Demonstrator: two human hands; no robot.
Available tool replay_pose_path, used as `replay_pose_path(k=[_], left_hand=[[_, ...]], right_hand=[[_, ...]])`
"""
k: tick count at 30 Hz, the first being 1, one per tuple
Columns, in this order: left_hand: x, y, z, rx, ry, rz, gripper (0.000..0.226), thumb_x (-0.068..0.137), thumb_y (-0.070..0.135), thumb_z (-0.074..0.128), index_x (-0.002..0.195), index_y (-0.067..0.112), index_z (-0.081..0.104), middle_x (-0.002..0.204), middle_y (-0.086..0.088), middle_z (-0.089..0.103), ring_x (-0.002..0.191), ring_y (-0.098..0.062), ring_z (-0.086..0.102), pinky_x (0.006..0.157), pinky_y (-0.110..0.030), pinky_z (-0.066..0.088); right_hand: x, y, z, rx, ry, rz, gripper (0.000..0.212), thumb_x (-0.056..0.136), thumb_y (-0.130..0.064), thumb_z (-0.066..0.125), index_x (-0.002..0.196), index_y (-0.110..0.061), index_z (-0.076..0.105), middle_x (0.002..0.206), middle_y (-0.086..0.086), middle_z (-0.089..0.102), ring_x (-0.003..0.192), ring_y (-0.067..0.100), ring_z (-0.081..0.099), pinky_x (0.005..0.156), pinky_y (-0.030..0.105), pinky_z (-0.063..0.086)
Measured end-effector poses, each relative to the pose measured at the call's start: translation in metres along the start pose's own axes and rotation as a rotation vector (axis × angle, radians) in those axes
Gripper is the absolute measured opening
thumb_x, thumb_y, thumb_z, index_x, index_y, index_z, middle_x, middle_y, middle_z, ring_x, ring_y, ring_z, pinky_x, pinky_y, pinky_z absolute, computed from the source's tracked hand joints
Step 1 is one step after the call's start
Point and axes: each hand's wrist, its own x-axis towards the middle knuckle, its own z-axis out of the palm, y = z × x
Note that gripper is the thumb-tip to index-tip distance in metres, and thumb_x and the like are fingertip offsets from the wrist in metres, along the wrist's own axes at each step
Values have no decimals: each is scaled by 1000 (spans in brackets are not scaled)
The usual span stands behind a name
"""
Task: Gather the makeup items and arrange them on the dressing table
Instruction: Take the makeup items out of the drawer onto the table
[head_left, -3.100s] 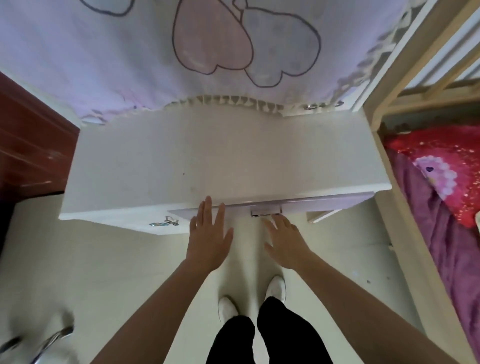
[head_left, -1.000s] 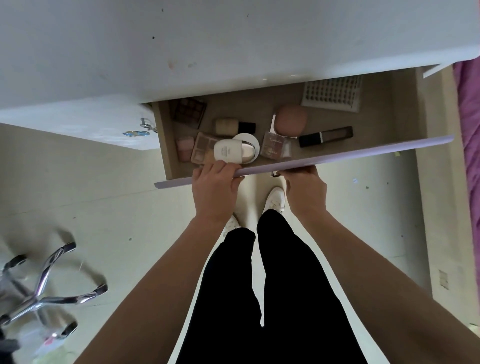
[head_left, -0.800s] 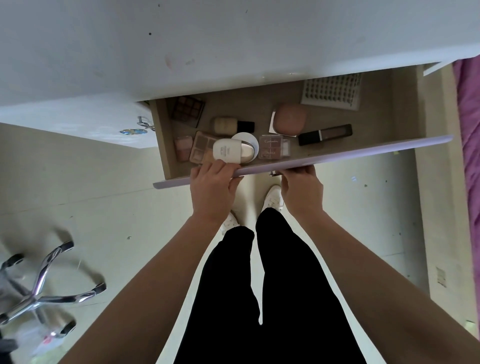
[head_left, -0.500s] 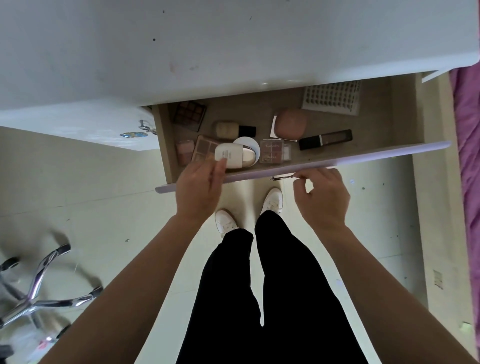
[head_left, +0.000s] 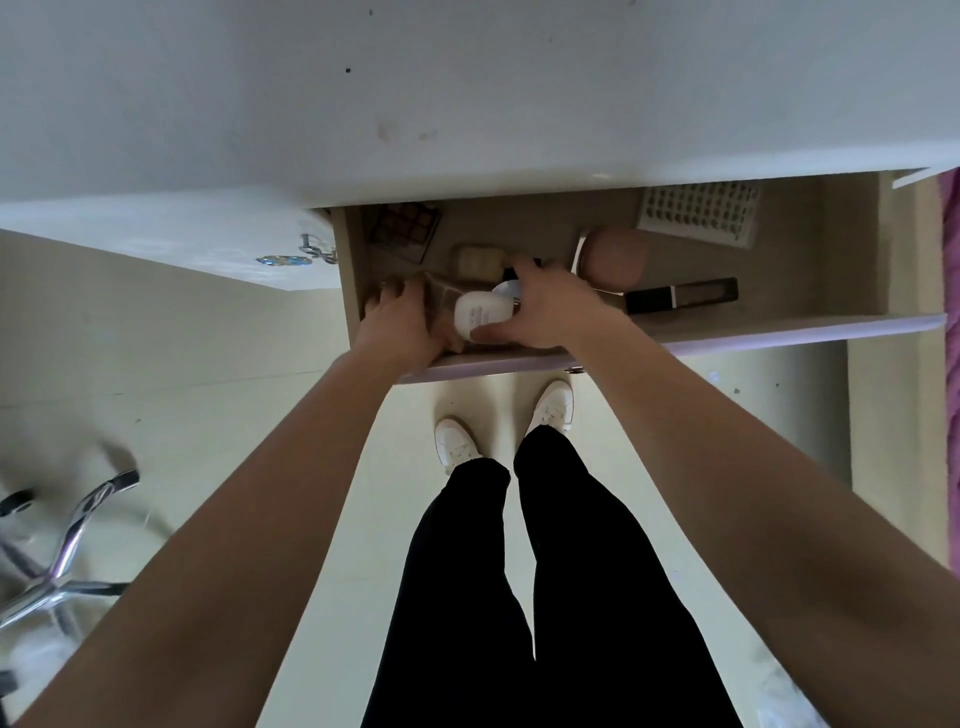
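Beneath white dressing tabletop (head_left: 467, 93) across upper frame, gathering barely begun in open beige drawer (head_left: 800, 270): right hand (head_left: 550, 312) clasping white rounded tube (head_left: 480, 314), left hand (head_left: 405, 325) over brown palettes (head_left: 441, 299), grip unclear, everything yet to go up top.

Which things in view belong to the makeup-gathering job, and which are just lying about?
Job: drawer, white bottle in the right hand, left hand, dark palette, beige bottle, pink compact, black tube, dotted white tray, dressing table.
Lying about: chair base, purple bedding.
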Motion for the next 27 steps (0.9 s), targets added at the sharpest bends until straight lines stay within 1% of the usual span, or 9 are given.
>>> replay_pose_path(k=[2,5,9,12,14,18,20,24,27], left_hand=[[3,3,0,-13,-20,-3,82,82,41,69,148,21,25,147,-17,30,133,-44,30,106,-51,35],[6,6,0,3,13,20,71,89,35,57,149,20,23,145,-19,28,130,-44,27,104,-52,33],[12,6,-2,28,28,21,65,91,31,56,147,13,28,143,-21,29,130,-43,27,104,-52,34],[17,5,-6,-39,36,11,58,92,32,58,142,11,36,142,-22,31,129,-44,34,102,-51,37],[19,3,-6,-122,16,3,56,91,32,60,138,13,37,138,-21,36,120,-44,46,98,-50,42],[14,2,-3,-281,-10,11,51,91,33,58,133,15,34,118,-17,59,101,-37,60,85,-46,51],[11,2,-1,-317,5,0,50,91,31,58,132,15,35,112,-15,63,98,-36,62,82,-44,52],[12,1,-1,-353,10,-13,53,90,25,61,136,17,35,116,-12,63,102,-33,61,83,-39,49],[10,2,-4,-373,-6,-3,53,87,21,60,134,17,37,113,-10,62,97,-29,58,81,-36,46]], right_hand=[[4,1,6,36,-4,13,93,69,-61,78,140,-17,37,130,19,52,115,36,56,90,39,48],[7,4,10,36,-16,15,93,66,-62,80,136,-16,41,126,17,52,113,35,57,91,38,49],[12,4,10,31,-49,13,99,59,-64,84,137,-18,43,129,15,47,113,32,56,92,35,47],[18,5,5,47,-78,8,99,59,-61,85,138,-19,45,130,13,44,115,28,54,96,34,47],[20,7,4,67,-91,19,99,57,-61,86,137,-20,45,132,11,42,115,27,54,96,34,48],[24,11,3,104,-79,-10,94,55,-59,88,130,-21,48,126,2,55,111,22,57,83,29,46],[25,12,0,128,-74,-15,93,52,-61,88,127,-21,49,120,-3,60,105,19,59,81,29,47],[24,19,3,165,-130,-62,81,54,-64,85,122,-28,60,117,-7,64,101,15,61,87,32,53],[20,28,1,225,-125,-108,78,54,-59,87,123,-31,63,117,-8,67,104,13,63,92,32,53]])
